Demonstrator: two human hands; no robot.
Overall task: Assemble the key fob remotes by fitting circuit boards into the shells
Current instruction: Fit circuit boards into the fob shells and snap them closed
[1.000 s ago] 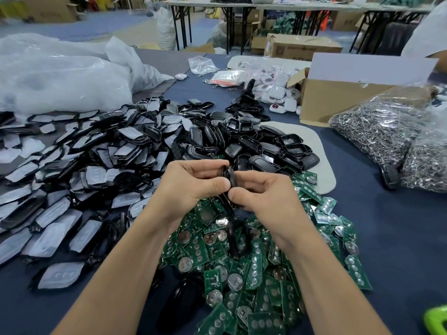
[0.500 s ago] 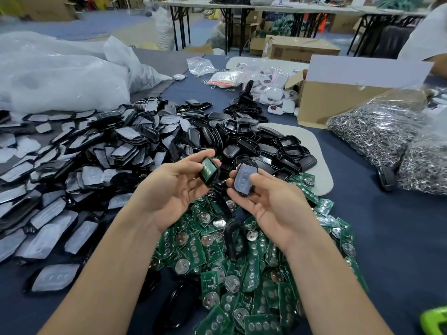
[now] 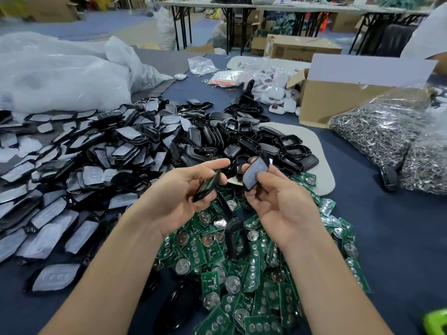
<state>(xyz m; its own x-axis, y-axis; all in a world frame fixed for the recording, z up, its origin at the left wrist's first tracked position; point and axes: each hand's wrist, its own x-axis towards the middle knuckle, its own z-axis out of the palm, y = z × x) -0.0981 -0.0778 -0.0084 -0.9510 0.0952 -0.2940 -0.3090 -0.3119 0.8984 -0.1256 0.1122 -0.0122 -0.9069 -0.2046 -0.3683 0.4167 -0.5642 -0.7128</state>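
My left hand [image 3: 180, 197] holds a black shell half [image 3: 207, 185] with a green circuit board in it, seen nearly edge-on. My right hand [image 3: 278, 204] pinches a second shell half [image 3: 255, 174] with a grey film on its face, tilted toward the left one. The two halves are a short gap apart, above a heap of green circuit boards [image 3: 242, 274]. A pile of black empty shells [image 3: 266, 146] lies just beyond my hands. Film-covered shell fronts [image 3: 84, 170] spread across the left of the table.
A big white plastic bag [image 3: 60, 78] lies at the back left. An open cardboard box [image 3: 338, 102] and bags of metal key rings [image 3: 391, 134] are on the right. Small bags of white parts [image 3: 268, 85] sit behind the shells. A green object [image 3: 436, 322] shows at the bottom right corner.
My hands were pressed together on one fob a second ago. They have since parted, each holding one shell half, and the left half has turned more edge-on.
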